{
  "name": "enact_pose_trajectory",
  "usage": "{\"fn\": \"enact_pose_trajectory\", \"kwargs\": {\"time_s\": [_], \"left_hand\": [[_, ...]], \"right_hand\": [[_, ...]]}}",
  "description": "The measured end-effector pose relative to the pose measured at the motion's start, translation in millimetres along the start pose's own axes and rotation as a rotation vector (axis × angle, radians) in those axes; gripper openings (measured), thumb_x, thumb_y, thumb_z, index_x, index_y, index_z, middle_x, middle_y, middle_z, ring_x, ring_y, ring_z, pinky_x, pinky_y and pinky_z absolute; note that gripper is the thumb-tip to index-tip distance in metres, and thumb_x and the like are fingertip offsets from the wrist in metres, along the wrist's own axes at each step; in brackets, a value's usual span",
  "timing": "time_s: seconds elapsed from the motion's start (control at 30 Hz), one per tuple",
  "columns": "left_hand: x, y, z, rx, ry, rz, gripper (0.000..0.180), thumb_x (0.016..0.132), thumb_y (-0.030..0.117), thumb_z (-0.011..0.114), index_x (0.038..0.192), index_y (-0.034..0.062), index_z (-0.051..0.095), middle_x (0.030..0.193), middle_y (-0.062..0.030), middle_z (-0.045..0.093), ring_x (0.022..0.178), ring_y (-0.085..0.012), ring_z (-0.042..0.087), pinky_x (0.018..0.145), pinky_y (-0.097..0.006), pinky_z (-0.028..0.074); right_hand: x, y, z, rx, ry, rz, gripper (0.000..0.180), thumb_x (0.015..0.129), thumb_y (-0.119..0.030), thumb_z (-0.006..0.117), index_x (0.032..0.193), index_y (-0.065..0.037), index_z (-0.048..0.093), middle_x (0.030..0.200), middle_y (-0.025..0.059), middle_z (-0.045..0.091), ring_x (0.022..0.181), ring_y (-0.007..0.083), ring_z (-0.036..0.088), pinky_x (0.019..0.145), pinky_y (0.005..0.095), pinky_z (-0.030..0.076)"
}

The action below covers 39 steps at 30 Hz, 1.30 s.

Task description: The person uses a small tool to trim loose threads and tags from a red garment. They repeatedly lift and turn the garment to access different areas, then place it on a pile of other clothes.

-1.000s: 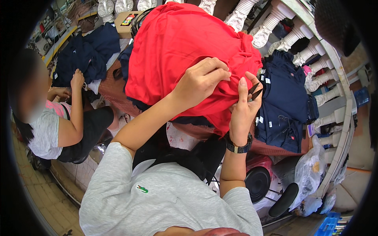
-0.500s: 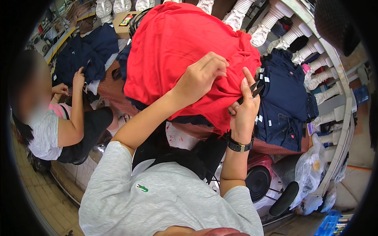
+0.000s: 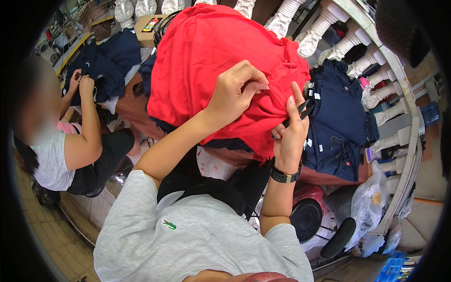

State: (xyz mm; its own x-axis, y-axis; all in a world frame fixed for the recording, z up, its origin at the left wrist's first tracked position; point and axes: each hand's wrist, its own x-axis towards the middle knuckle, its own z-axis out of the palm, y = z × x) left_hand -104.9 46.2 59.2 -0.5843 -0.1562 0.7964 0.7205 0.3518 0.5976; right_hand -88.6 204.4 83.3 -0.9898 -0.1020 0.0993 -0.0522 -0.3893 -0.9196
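A large heap of red fabric [image 3: 202,61] is spread in front of me, its right side gathered in folds. Over those folds my left hand [image 3: 235,91] is closed in a pinch, thumb against fingertips; whatever lies between them is too small to make out. My right hand [image 3: 291,136] is at the right edge of the red fabric, closed around black thread snips [image 3: 305,109]. Their two pointed blades stick out past the thumb, slightly apart. The index finger is stretched out, and the other fingers curl around the tool.
Folded navy garments [image 3: 336,122] with small white tags lie stacked at the right. White balusters [image 3: 324,35] line the far and right sides. A co-worker [image 3: 70,145] sits at left, handling navy garments [image 3: 112,56]. A plastic bag [image 3: 371,207] hangs at lower right.
My left hand has shifted slightly, its thumb and fingers now closer together. My right hand stays nearly in place with the snips. The co-worker's hands have come together on the navy garment.
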Motion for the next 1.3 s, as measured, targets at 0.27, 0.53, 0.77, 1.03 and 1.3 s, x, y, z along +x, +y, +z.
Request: {"fn": "enact_pose_trajectory", "kwargs": {"time_s": [0.27, 0.53, 0.77, 1.03, 1.3], "left_hand": [[0, 10, -11, -0.201, -0.176, -0.365, 0.003, 0.096, 0.000, 0.064, 0.095, -0.0023, 0.064, 0.090, -0.0057, 0.068, 0.083, -0.0108, 0.067, 0.074, -0.027, 0.056], [-9, 14, -5, -0.317, -0.139, -0.339, 0.006, 0.099, 0.002, 0.059, 0.100, -0.0022, 0.063, 0.095, -0.0060, 0.070, 0.088, -0.0109, 0.067, 0.078, -0.027, 0.056], [-9, 21, -3, -0.133, -0.169, -0.172, 0.002, 0.096, 0.000, 0.062, 0.096, -0.0020, 0.063, 0.086, -0.0082, 0.071, 0.081, -0.0130, 0.068, 0.074, -0.028, 0.054], [-7, 20, 1, -0.102, -0.168, -0.119, 0.001, 0.093, -0.003, 0.063, 0.094, -0.0023, 0.062, 0.087, -0.0096, 0.070, 0.081, -0.0164, 0.069, 0.073, -0.029, 0.054], [-8, 16, 0, -0.068, -0.205, -0.069, 0.003, 0.091, -0.004, 0.063, 0.093, -0.0032, 0.061, 0.087, -0.0108, 0.069, 0.078, -0.0178, 0.067, 0.071, -0.030, 0.053]], "right_hand": [[10, 6, -24, -0.250, -0.012, -0.120, 0.032, 0.102, -0.020, 0.059, 0.132, -0.008, 0.058, 0.087, -0.0041, 0.054, 0.053, -0.0001, 0.032, 0.048, 0.0182, 0.029], [-37, -23, 4, -0.386, -0.149, -0.224, 0.046, 0.111, -0.037, 0.035, 0.109, 0.000, 0.062, 0.073, -0.0050, 0.042, 0.062, 0.0032, 0.034, 0.056, 0.0207, 0.028], [-18, 3, -5, -0.473, -0.197, -0.071, 0.046, 0.111, -0.035, 0.035, 0.093, 0.000, 0.060, 0.067, -0.0025, 0.041, 0.056, 0.0052, 0.035, 0.050, 0.0245, 0.030], [-11, 6, -17, -0.453, -0.209, -0.006, 0.043, 0.110, -0.034, 0.039, 0.091, -0.001, 0.059, 0.067, -0.0020, 0.044, 0.052, 0.0044, 0.034, 0.047, 0.0221, 0.027], [-2, 9, -12, -0.482, -0.155, -0.041, 0.042, 0.110, -0.031, 0.039, 0.081, -0.005, 0.054, 0.061, -0.0049, 0.037, 0.050, 0.0041, 0.032, 0.046, 0.0243, 0.026]]}}
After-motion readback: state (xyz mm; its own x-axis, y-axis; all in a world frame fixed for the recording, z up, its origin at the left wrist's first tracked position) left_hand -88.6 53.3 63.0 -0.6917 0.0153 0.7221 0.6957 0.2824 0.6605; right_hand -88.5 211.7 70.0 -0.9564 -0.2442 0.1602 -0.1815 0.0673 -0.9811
